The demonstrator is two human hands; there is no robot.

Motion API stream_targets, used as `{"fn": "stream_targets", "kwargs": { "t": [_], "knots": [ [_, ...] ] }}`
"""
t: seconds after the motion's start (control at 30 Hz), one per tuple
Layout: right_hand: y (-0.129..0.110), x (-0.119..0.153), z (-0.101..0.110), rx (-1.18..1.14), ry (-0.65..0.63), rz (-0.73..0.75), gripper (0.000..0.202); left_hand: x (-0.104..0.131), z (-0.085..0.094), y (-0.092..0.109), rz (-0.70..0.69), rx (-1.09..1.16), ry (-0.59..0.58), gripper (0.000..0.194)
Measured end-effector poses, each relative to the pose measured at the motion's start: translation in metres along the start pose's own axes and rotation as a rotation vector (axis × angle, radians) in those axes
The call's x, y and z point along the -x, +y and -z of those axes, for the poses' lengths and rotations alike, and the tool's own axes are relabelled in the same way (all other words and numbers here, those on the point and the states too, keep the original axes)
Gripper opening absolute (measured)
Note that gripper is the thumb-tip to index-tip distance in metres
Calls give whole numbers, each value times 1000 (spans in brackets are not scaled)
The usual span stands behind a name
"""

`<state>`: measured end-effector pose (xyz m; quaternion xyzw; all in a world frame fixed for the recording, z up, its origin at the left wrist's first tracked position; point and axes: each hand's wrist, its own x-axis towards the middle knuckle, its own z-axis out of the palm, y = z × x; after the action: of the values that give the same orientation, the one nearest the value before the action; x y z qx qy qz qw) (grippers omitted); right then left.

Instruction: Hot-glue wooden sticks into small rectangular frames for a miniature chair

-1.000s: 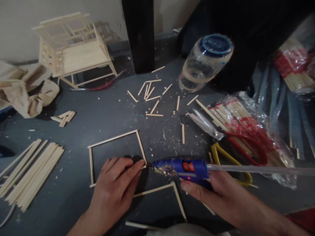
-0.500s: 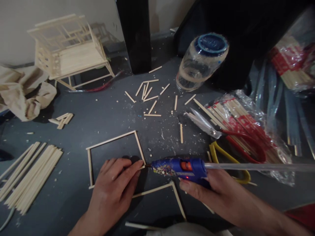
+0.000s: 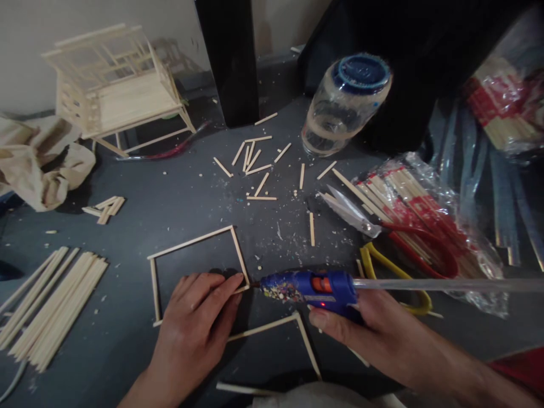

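Note:
My right hand (image 3: 361, 317) is wrapped round a blue glue gun (image 3: 327, 289), with a long clear glue stick (image 3: 425, 285) running out of its back. Its nozzle meets the near right corner of a rectangular frame of thin wooden sticks (image 3: 191, 241) lying flat on the table. At that corner, my left hand (image 3: 199, 306) is closed, thumb and fingers pinching the frame's near stick; the hand covers much of that stick. Nearer to me lies a second stick frame (image 3: 263, 327), partly hidden below my left hand.
Loose sticks (image 3: 59, 311) lie at left, below a cloth (image 3: 42, 161) and a miniature stick bench (image 3: 131, 102). Short stick pieces (image 3: 255, 158) are scattered at centre. Scissors (image 3: 357, 218), bagged sticks (image 3: 408, 198) and an upturned jar (image 3: 346, 107) are at right.
The nozzle has shifted very slightly at the frame's corner, and the end of the near stick now shows a little more. Both hands keep their hold; the whole view has drifted slightly.

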<state>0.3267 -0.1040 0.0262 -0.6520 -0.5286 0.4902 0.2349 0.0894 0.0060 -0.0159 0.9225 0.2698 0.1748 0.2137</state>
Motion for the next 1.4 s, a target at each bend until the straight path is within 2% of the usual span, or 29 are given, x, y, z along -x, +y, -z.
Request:
{"fn": "stream_targets", "kwargs": {
  "t": [0.27, 0.57, 0.93, 1.27, 1.4],
  "knots": [
    [7, 6, -3, -33, 41, -34, 26, 1, 1, 1, -2, 14, 9, 31],
    [3, 3, 0, -141, 24, -50, 35, 2, 1, -1, -17, 11, -13, 34],
    [10, 8, -1, -68, -9, -56, 21, 2, 1, 0, -15, 7, -14, 32],
    [13, 7, -2, -52, -56, -44, 20, 1, 2, 0, -24, 13, -8, 30],
    [14, 8, -3, -29, -36, -41, 21, 1, 2, 0, -33, 29, 12, 29]
  ]
}}
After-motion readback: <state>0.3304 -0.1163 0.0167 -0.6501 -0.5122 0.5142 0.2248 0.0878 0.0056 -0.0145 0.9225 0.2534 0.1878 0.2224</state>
